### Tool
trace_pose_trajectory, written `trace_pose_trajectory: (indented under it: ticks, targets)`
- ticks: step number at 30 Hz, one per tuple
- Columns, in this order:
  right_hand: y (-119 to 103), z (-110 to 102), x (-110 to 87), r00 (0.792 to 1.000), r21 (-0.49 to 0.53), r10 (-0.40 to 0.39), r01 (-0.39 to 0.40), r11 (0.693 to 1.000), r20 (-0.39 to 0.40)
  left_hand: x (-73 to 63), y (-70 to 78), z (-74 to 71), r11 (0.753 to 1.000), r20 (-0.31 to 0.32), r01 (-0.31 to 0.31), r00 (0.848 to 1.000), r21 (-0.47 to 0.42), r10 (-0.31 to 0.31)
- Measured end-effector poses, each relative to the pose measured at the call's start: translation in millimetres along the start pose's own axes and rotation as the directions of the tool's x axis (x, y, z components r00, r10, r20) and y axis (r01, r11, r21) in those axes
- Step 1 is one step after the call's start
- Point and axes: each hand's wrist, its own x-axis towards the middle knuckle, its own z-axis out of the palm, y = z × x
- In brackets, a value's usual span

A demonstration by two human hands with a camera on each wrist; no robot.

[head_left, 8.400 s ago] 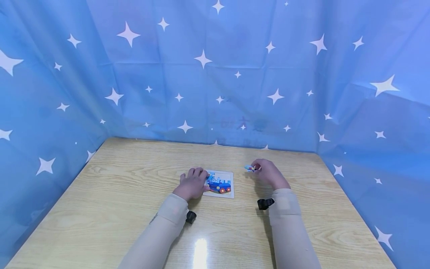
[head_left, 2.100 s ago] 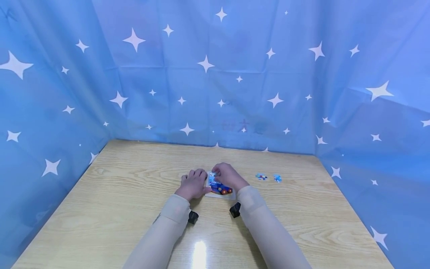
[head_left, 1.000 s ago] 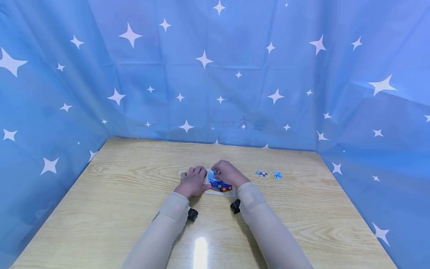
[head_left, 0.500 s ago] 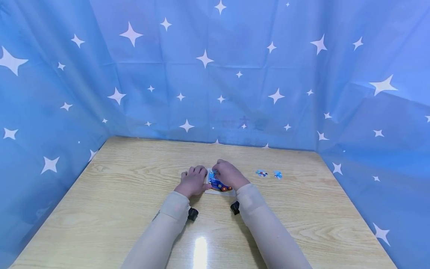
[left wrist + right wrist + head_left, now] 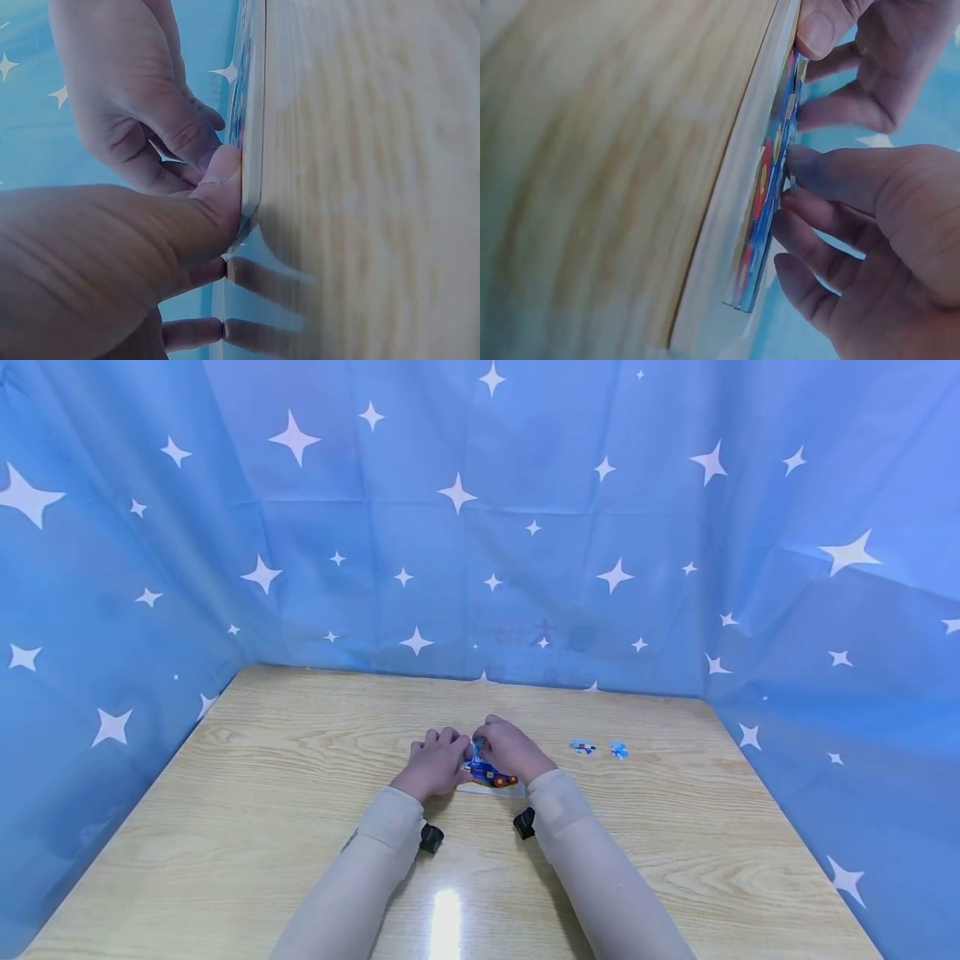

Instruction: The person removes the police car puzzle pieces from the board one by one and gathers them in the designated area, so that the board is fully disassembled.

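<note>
A jigsaw puzzle board (image 5: pixel 491 790) with a white rim and a blue train picture lies flat on the table. The left hand (image 5: pixel 435 764) rests at its left side. In the left wrist view, the left thumb (image 5: pixel 223 169) presses the board's near edge, while two fingertips touch the tabletop beyond. From the right, the right hand (image 5: pixel 513 752) reaches over the upper part of the puzzle. Its thumb (image 5: pixel 810 165) and fingers meet at the puzzle surface, pinching a small puzzle piece that is mostly hidden. The left index finger is close to these fingertips.
Two loose puzzle pieces lie right of the board: one blue with red and white (image 5: pixel 582 747), the other light blue (image 5: pixel 618 751). The wooden table (image 5: pixel 262 793) ends at a blue curtain (image 5: pixel 375 568) with white stars, behind and on both sides.
Earlier the right hand held a piece off to the right; it then moved left onto the puzzle and stays there. The left fingers have just shifted right, toward the right fingertips.
</note>
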Motion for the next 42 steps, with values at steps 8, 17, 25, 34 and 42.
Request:
trace_pose_trajectory:
  ticks: [8, 17, 25, 34, 42]
  targets:
    - [2.2, -0.2, -0.2, 1.000, 0.049, -0.002, 0.002, 0.999, -0.006, -0.3, -2.6, -0.8, 1.000, 0.010, -0.009, 1.000, -0.020, 0.010]
    - [8.0, -0.5, -0.7, 1.000, 0.090, 0.018, -0.018, 0.996, -0.003, 0.3, -2.4, -2.9, 0.998, 0.004, 0.007, 1.000, -0.062, -0.007]
    - [9.1, -2.8, -4.7, 0.999, 0.134, 0.033, -0.033, 0.990, 0.005, 2.9, -4.7, 1.2, 0.994, 0.019, 0.054, 0.998, -0.097, -0.053]
    - [12.5, -4.9, -9.8, 0.998, 0.197, 0.065, -0.061, 0.979, -0.010, 3.1, -4.8, 1.7, 0.991, 0.025, 0.079, 0.997, -0.105, -0.077]
    - [21.6, -6.8, -15.1, 0.996, 0.198, 0.093, -0.090, 0.976, -0.007, 3.7, -4.7, 3.2, 0.990, 0.018, 0.085, 0.996, -0.109, -0.084]
